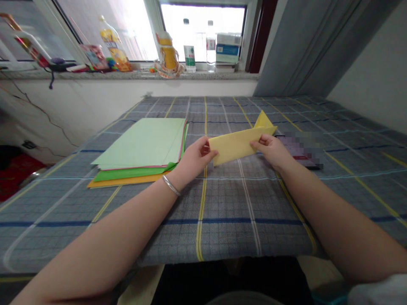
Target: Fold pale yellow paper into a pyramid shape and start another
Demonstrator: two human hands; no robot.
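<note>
A folded yellow paper (233, 146) is held up above the checked cloth, its long side rising slightly to the right. A pointed flap stands up at its right end. My left hand (201, 154) pinches the paper's left end between thumb and fingers, with a silver bangle on that wrist. Near the right end, my right hand (267, 147) pinches its lower edge, thumb in front. To the left lies a stack of coloured paper (146, 142), pale green on top, with pink, green and orange edges showing beneath.
A dark flat device (299, 152), partly blurred, lies right of my right hand on the checked cloth (222, 203). Along the windowsill (140, 75) stand a yellow bottle (169, 53), clear bottles, a drink bottle (114, 44) and boxes (227, 48).
</note>
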